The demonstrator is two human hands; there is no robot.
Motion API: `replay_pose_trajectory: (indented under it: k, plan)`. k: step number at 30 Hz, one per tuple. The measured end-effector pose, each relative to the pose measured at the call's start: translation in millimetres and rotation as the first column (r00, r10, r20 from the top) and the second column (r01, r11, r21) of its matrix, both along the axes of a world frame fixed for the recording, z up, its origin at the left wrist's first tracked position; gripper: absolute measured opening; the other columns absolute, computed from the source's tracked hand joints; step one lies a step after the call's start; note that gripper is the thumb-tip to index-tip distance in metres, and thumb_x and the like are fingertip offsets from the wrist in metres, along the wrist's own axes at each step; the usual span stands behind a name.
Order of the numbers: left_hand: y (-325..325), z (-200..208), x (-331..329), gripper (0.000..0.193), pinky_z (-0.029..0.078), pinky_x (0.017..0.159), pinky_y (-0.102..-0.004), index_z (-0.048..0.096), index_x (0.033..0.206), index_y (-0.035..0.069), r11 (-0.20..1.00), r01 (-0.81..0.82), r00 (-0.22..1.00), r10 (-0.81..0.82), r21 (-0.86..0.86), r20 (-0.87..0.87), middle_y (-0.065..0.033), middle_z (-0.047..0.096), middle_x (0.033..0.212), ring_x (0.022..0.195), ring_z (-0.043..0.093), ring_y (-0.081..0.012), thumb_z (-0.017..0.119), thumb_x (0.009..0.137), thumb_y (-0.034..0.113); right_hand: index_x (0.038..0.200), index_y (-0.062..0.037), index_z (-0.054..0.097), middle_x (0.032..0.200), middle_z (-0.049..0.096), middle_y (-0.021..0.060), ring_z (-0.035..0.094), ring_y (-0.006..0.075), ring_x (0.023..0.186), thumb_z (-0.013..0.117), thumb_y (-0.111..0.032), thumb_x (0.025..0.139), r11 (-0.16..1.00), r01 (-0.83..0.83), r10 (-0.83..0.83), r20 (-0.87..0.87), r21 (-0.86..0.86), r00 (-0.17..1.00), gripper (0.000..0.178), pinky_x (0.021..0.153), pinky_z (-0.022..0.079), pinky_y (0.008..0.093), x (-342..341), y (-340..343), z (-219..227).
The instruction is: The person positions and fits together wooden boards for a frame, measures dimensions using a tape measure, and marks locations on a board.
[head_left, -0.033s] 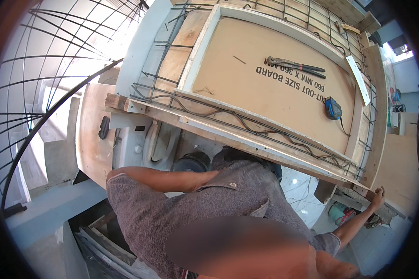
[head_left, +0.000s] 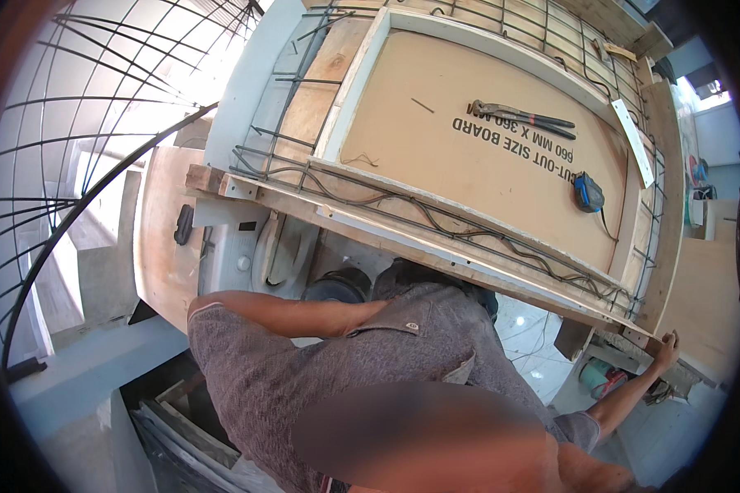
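At the near right corner of a wooden formwork frame [head_left: 436, 241], my right hand [head_left: 668, 352] has its fingers curled around the timber's end. My left forearm [head_left: 296, 315] crosses the grey shorts [head_left: 370, 353], and the hand at its end is hidden in the cloth near a pocket. Inside the frame lies a brown board [head_left: 436, 156] bordered by white strips. Pincers [head_left: 526, 117] with dark handles rest on the board, as does a blue and black tape measure [head_left: 587, 192] with a dark strap. Both lie well apart from my hands.
Thin steel rods [head_left: 370, 197] run around the board inside the frame. A white strip [head_left: 632, 142] lies across the right side. Curved black wire mesh [head_left: 82, 197] stands at left, beside a plywood panel [head_left: 166, 246] bearing a dark object [head_left: 184, 224]. A dark bucket [head_left: 337, 286] sits underneath.
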State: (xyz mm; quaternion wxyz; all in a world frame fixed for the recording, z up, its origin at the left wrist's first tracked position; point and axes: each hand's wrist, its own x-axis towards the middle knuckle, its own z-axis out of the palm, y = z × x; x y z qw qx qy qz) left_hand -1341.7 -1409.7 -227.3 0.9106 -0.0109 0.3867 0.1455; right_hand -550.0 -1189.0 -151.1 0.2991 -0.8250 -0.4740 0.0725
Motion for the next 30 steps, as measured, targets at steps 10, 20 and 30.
replay_pose_trajectory:
  k: [10,20,30]
  plan:
    - [7.4,2.6,-4.6,0.081,0.041,0.094,-0.0397,0.05,0.125,0.003,0.998,0.056,0.998,-0.057,0.039,0.021,-0.0247,0.045,0.129,0.115,0.049,-0.0336,0.026,0.087,0.071,0.114,0.0023,0.061,0.077,0.061,0.0062,0.057,0.0145,0.074,0.051,-0.023,0.089,0.999,0.035,-0.035,0.037,0.004,0.999,0.037,0.072,0.045,0.029,-8.7,-1.8,1.0]
    - [11.1,3.0,-8.2,0.08,0.041,0.092,-0.0406,0.052,0.119,0.002,0.994,0.091,0.996,-0.092,0.06,0.009,-0.0252,0.048,0.123,0.11,0.051,-0.0344,0.026,0.087,0.071,0.113,0.0006,0.062,0.077,0.062,0.006,0.057,0.0148,0.074,0.051,-0.027,0.089,0.999,0.031,-0.032,0.026,0.005,0.999,0.038,0.073,0.045,0.0292,-4.4,-3.0,-1.0]
    - [9.4,-0.5,-9.3,0.08,0.042,0.089,-0.0415,0.054,0.114,0.0,0.989,0.131,0.991,-0.132,0.064,0.005,-0.0257,0.05,0.117,0.106,0.053,-0.0351,0.027,0.087,0.07,0.114,0.0007,0.062,0.078,0.061,0.0057,0.057,0.0138,0.076,0.052,-0.024,0.09,0.999,0.043,-0.042,-0.035,0.029,0.999,0.036,0.073,0.045,0.0287,-3.4,-5.5,-1.9]
